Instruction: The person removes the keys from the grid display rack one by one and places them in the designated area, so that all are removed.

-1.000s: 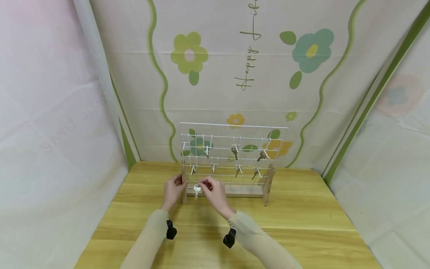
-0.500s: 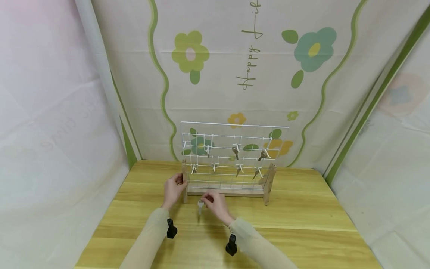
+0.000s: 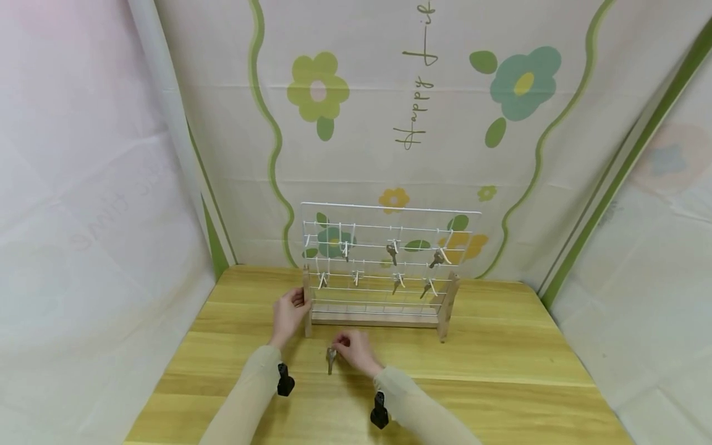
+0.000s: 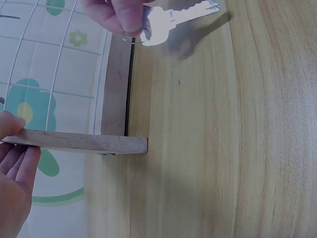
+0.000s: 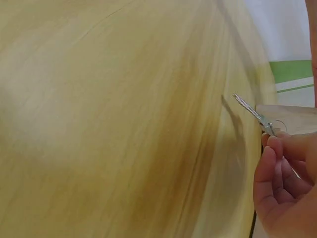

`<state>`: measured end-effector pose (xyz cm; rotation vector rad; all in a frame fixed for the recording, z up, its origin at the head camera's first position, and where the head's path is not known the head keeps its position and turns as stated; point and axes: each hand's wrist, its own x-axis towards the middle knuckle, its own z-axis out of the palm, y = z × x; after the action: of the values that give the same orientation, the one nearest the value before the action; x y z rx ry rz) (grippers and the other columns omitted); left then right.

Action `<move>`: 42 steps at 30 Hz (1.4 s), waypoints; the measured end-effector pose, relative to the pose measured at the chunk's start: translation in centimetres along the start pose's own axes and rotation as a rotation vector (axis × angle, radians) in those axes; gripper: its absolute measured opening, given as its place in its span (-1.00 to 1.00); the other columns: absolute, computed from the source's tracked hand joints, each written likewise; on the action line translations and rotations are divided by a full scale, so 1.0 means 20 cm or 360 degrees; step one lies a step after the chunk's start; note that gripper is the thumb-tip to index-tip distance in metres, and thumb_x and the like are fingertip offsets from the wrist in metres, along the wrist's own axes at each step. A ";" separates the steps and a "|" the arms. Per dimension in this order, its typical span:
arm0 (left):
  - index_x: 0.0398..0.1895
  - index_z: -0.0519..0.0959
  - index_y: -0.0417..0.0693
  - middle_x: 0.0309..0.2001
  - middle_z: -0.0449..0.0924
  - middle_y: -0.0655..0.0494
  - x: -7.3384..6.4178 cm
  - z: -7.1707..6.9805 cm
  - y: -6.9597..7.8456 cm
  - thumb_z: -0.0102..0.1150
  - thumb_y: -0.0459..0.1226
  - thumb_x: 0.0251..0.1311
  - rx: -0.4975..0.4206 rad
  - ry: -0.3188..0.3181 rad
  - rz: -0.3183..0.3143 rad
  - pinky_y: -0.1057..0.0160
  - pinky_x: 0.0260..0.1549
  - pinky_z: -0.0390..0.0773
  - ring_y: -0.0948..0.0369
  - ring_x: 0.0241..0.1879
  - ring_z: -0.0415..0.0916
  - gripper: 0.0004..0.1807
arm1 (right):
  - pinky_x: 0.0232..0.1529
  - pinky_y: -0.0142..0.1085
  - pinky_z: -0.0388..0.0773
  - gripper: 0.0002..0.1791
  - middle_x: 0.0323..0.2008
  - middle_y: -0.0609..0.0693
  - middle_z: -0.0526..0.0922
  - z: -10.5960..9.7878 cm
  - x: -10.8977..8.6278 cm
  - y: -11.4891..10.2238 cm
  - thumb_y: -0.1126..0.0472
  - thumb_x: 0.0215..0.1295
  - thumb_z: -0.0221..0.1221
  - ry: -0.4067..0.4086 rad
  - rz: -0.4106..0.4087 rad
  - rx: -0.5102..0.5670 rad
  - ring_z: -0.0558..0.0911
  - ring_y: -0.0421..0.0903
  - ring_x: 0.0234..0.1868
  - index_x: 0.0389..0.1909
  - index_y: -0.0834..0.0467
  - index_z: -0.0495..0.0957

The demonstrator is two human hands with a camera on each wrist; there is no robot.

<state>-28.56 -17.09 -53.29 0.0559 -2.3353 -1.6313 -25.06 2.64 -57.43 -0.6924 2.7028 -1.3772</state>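
Note:
My right hand (image 3: 356, 351) pinches a silver key (image 3: 330, 360) on a thin ring between thumb and fingertips, in front of the rack's lower left part. The key hangs blade down in the head view, above the table. In the left wrist view the same key (image 4: 159, 25) casts a shadow on the wood. A white wire grid rack stands on a wooden base (image 3: 372, 318). Its left wooden upright (image 3: 307, 318) is gripped by my left hand (image 3: 287, 314), thumb on one side and fingers on the other, as the left wrist view also shows.
Several keys hang from white hooks on the grid, among them an upper right key (image 3: 436, 258) and an upper middle key (image 3: 392, 253). The right upright (image 3: 447, 309) stands on the wooden table (image 3: 512, 371). Flower-printed cloth (image 3: 361, 154) hangs behind, with more cloth at both sides.
My right hand has moved down and toward me with the key, away from the rack's lower left. The left hand has stayed on the upright.

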 end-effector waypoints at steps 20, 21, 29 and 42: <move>0.06 0.55 -0.44 0.02 0.63 -0.39 0.00 0.01 0.00 0.29 -0.49 0.15 -0.0023 0.0020 0.0007 0.05 0.00 0.73 -0.20 0.03 0.64 -0.61 | -0.58 -0.56 0.47 -0.91 -0.48 0.10 0.74 0.02 0.01 0.03 0.36 0.27 0.26 -0.0111 0.0046 -0.0063 0.47 -0.40 -0.60 -0.40 0.25 0.69; 0.07 0.55 -0.44 0.02 0.63 -0.40 0.00 0.01 0.00 0.29 -0.49 0.15 -0.0019 0.0019 0.0006 0.05 0.00 0.73 -0.20 0.03 0.64 -0.61 | -0.57 -0.56 0.47 -0.91 -0.49 0.09 0.74 0.02 0.01 0.03 0.36 0.28 0.26 -0.0113 0.0039 -0.0076 0.46 -0.41 -0.60 -0.40 0.25 0.69; 0.07 0.54 -0.44 0.03 0.63 -0.39 0.00 0.01 0.00 0.29 -0.50 0.14 -0.0033 0.0022 -0.0020 0.06 0.02 0.73 -0.19 0.04 0.64 -0.61 | -0.52 -0.56 0.46 -0.92 -0.49 0.04 0.73 0.02 0.03 0.04 0.33 0.26 0.29 -0.0128 0.0003 -0.0155 0.44 -0.42 -0.56 -0.42 0.22 0.69; 0.06 0.55 -0.45 0.01 0.63 -0.40 0.00 0.00 -0.01 0.28 -0.49 0.14 -0.0020 0.0014 0.0019 0.08 -0.01 0.74 -0.19 0.02 0.65 -0.61 | -0.48 -0.56 0.45 -0.90 -0.47 -0.02 0.72 0.01 0.05 0.05 0.32 0.25 0.30 -0.0179 0.0018 -0.0187 0.43 -0.40 -0.52 -0.46 0.17 0.68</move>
<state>-28.53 -17.07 -53.43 0.0466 -2.3141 -1.6367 -26.30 2.68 -58.21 -0.7378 2.7114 -1.1471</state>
